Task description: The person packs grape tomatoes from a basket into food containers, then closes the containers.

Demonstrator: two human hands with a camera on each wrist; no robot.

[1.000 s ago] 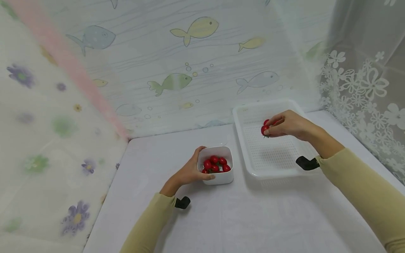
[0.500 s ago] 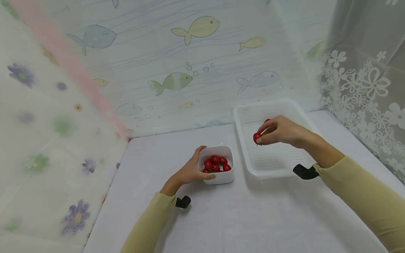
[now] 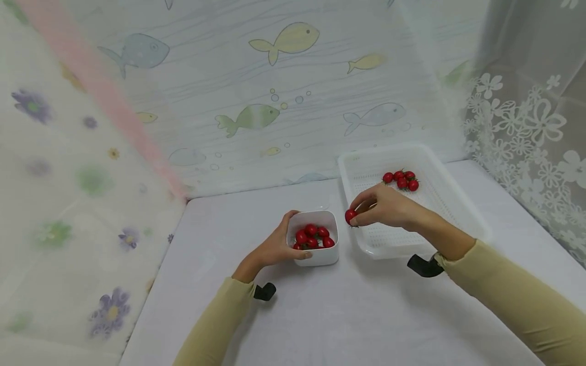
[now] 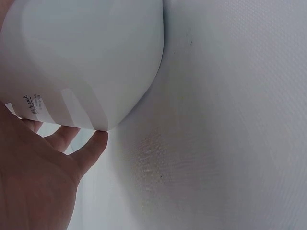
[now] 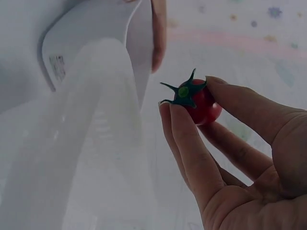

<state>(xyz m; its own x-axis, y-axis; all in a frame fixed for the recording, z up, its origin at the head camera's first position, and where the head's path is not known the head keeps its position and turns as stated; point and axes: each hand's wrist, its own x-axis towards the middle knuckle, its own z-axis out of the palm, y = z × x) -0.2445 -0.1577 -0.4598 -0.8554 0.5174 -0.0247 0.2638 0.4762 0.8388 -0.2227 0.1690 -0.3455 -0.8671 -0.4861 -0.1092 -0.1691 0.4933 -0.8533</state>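
Between thumb and fingertips, my right hand [image 3: 386, 206] pinches a cherry tomato [image 5: 204, 105] with a green star-shaped stem. It is in the air by the left rim of a white basket [image 3: 377, 251]. My left hand [image 3: 272, 249] grips a small white square container [image 3: 322, 258] from its left side, thumb at the front and fingers at the back. Several cherry tomatoes [image 3: 311, 230] lie inside that container. In the left wrist view, fingertips [image 4: 98, 139] touch the container's wall. At the basket's back sits a cluster of cherry tomatoes [image 3: 402, 183].
A white cloth covers the table [image 3: 329, 315]. Behind it hangs a curtain [image 3: 183, 101] printed with fish, and a flowered sheet [image 3: 59, 203] drapes the left side. White lace [image 3: 526, 127] hangs at the right.
My right hand has carried the cherry tomato left and toward me, from over the basket to its left rim. The tomato cluster behind it is now uncovered. My left hand stays on the container.
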